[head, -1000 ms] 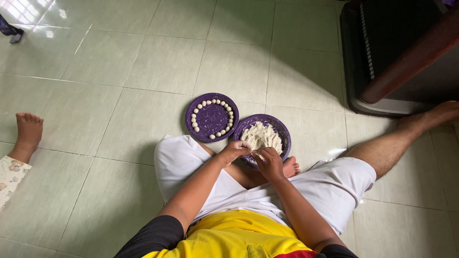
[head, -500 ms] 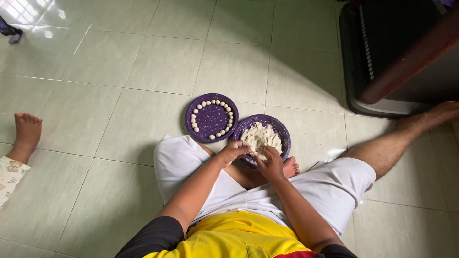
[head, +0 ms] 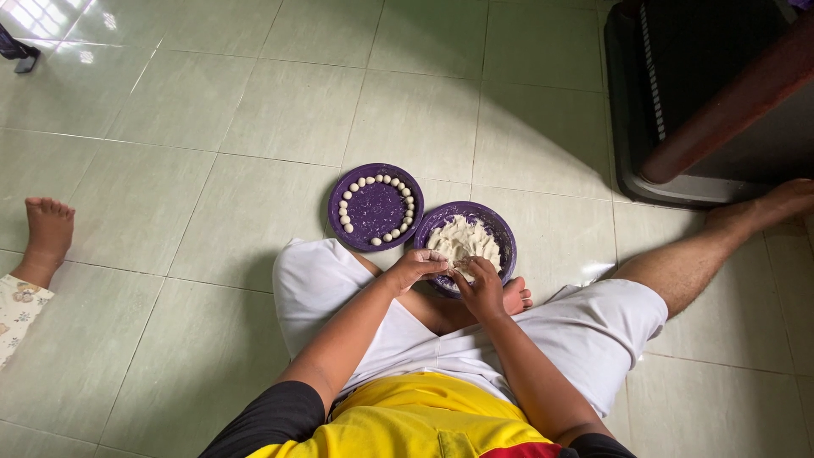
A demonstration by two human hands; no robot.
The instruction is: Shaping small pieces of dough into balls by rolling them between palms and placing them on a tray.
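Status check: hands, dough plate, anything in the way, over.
Both hands, left hand and right hand, pinching white dough at purple plate. Ball plate beside, apart. Own foot under right hand.

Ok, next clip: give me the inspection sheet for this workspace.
Surface: pale tiled floor, person seated on it.
Job's things: purple plate of dough; second purple plate with small white balls around its rim.
Clutter: nothing seen.
Hands: left hand and right hand both at the dough, pinching it.
Cables: nothing seen.
Surroundings: dark furniture at right; another person's foot at left.
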